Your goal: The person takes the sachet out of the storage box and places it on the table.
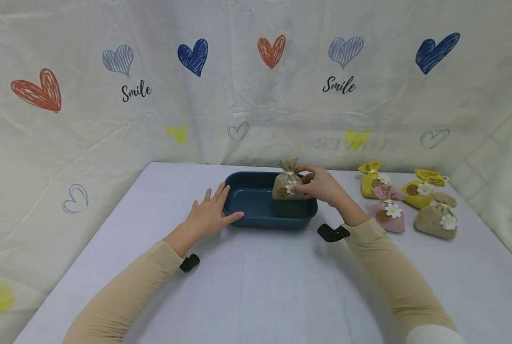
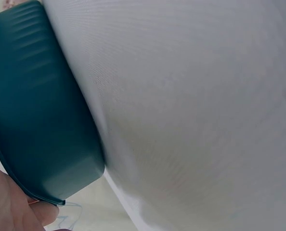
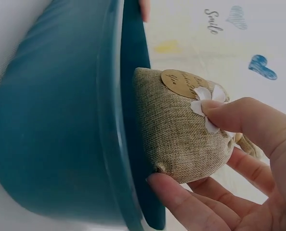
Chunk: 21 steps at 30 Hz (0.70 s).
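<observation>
A tan burlap sachet (image 1: 284,186) with a gathered top, a white flower and a round brown tag is held by my right hand (image 1: 322,185). In the right wrist view, the thumb presses the flower while the other fingers go round the sachet (image 3: 176,127). It hangs over the right half of a dark teal tray (image 1: 268,222), at rim height. My left hand (image 1: 207,213) rests against the tray's left end with its fingers spread. In the left wrist view, part of that hand (image 2: 13,207) touches the tray's rim.
On the table's right side lie several more sachets: a yellow one (image 1: 367,187), another yellow one (image 1: 416,198), a pink one (image 1: 389,223) and a tan one (image 1: 432,223). A white cloth covers the table (image 1: 256,286). Behind it hangs a curtain (image 1: 238,95) printed with hearts.
</observation>
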Available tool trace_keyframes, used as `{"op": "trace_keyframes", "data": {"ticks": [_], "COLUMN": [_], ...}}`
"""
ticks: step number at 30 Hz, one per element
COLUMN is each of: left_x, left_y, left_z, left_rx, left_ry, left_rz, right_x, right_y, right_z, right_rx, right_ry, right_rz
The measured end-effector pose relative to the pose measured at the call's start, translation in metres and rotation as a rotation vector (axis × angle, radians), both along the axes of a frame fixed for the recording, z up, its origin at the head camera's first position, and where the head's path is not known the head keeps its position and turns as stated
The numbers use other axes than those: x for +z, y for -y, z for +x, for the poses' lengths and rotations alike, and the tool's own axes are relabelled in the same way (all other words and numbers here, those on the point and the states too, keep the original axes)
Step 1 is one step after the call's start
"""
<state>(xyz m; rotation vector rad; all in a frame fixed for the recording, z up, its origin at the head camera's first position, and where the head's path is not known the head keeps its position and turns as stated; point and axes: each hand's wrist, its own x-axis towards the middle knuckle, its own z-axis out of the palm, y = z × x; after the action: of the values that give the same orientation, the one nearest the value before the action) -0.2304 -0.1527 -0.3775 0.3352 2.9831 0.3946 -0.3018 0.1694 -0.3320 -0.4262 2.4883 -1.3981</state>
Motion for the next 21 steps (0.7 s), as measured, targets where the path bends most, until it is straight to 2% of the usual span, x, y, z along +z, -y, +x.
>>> {"op": "trace_keyframes", "data": {"ticks": [5, 21], "left_x": [0.001, -0.001], "left_y": [0.000, 0.000], "left_z": [0.000, 0.000], "left_rx": [-0.008, -0.009], "left_ry": [-0.016, -0.017], "left_rz": [-0.008, -0.017], "right_x": [0.002, 0.020], "right_y": [-0.009, -0.037], "right_z": [0.005, 0.025], "right_rx": [-0.023, -0.016], "right_ry": [-0.013, -0.034], "right_rz": [0.001, 0.004]}}
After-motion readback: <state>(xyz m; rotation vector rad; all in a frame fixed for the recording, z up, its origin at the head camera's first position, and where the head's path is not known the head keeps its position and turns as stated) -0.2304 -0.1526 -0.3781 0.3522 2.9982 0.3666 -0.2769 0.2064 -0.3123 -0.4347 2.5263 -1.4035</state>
